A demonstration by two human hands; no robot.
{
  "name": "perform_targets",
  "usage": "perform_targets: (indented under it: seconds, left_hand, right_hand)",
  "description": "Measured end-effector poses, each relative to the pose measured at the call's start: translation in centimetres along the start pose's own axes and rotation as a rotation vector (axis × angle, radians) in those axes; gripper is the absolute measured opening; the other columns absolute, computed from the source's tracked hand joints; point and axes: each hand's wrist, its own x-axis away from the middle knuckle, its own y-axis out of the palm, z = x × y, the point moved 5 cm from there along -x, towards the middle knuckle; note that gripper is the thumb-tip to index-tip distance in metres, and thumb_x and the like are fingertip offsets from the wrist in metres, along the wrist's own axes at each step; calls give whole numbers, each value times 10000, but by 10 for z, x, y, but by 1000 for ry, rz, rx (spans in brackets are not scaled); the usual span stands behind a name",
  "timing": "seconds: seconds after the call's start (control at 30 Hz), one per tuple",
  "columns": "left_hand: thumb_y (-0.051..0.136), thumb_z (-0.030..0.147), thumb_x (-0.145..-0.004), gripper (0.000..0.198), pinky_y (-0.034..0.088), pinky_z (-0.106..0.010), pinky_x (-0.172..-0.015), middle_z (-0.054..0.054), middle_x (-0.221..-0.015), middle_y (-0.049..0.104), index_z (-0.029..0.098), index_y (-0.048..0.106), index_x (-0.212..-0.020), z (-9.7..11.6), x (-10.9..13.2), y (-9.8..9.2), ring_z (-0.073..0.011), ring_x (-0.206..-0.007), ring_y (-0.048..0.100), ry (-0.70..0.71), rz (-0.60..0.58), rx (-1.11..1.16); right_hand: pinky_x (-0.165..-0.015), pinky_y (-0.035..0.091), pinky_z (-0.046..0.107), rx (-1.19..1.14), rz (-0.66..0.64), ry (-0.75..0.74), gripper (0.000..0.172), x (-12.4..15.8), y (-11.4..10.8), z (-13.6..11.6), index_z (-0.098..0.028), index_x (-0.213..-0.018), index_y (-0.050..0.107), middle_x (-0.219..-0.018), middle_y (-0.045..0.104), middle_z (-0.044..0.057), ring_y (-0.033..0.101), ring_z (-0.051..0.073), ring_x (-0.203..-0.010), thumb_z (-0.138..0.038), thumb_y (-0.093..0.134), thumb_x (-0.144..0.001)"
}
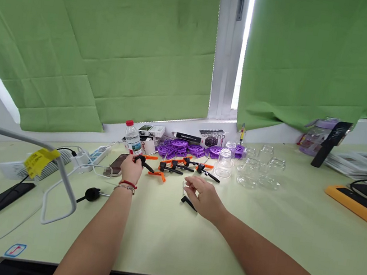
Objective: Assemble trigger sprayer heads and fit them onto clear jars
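My left hand [132, 170] is closed around a black plastic piece with a narrow arm [147, 165], which sticks out to the right. Over the middle of the table, my right hand [204, 198] has its fingers curled in a pinch at a thin metal rod [183, 187]. A black bent plastic part [189, 203] lies on the table just below those fingertips. Beyond both hands lie several black-and-orange assemblies [174, 165] with metal rods. One loose orange part [157, 176] is nearest my left hand. A black round-headed piece with a rod [92, 194] lies left of my left forearm.
Purple discs [178, 147] are heaped at the back, by a cup holder box [212, 139]. Clear plastic cups [250, 172] stand to the right. A red-capped bottle [133, 138], a phone [117, 164] and a grey metal frame [62, 170] are on the left.
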Motion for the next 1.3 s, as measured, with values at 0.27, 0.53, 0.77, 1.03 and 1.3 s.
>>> perform_targets:
  seconds: [0.27, 0.53, 0.77, 1.03, 1.3]
  left_hand:
    - [575, 280, -809, 249, 505, -359, -696, -183, -967, 688, 120, 598, -998, -34, -14, 31, -287, -878, 666, -127, 1, -268]
    - [562, 405, -811, 278, 485, -389, -708, -172, -965, 693, 164, 617, -939, -30, -10, 38, -332, -933, 646, -71, -135, -503]
    - [412, 299, -888, 286, 459, -369, -772, -164, -1147, 615, 166, 584, -1073, 7, 13, 37, -299, -1061, 576, 293, -280, -631]
    - [530, 143, -794, 132, 441, -302, -703, -74, -836, 638, 177, 647, -745, 33, 64, 66, -196, -761, 615, 755, -693, -692]
    - [394, 179, -894, 275, 451, -301, -742, -91, -913, 635, 229, 661, -937, 67, 85, 39, -211, -869, 614, 858, -630, -586]
  right_hand:
    - [-667, 493, 308, 4, -20, 18, 175, 0, -3, 3, -195, -1017, 584, -876, 643, 65, 592, 165, -722, -181, 502, -864]
    - [-655, 482, 290, 22, -50, 29, 176, 1, -1, 6, -190, -1013, 600, -847, 635, 57, 578, 152, -697, -179, 500, -869]
    - [-639, 476, 275, 12, -57, 29, 173, 1, 2, 4, -191, -1003, 607, -848, 637, 55, 584, 148, -689, -178, 501, -867]
    - [-626, 465, 269, 17, -80, 13, 167, 2, 1, 0, -185, -981, 615, -845, 639, 59, 577, 146, -685, -178, 495, -866]
    - [-657, 498, 294, -64, -110, 210, 271, 4, 9, 17, -188, -1113, 589, -952, 644, 75, 613, 159, -751, -251, 523, -858]
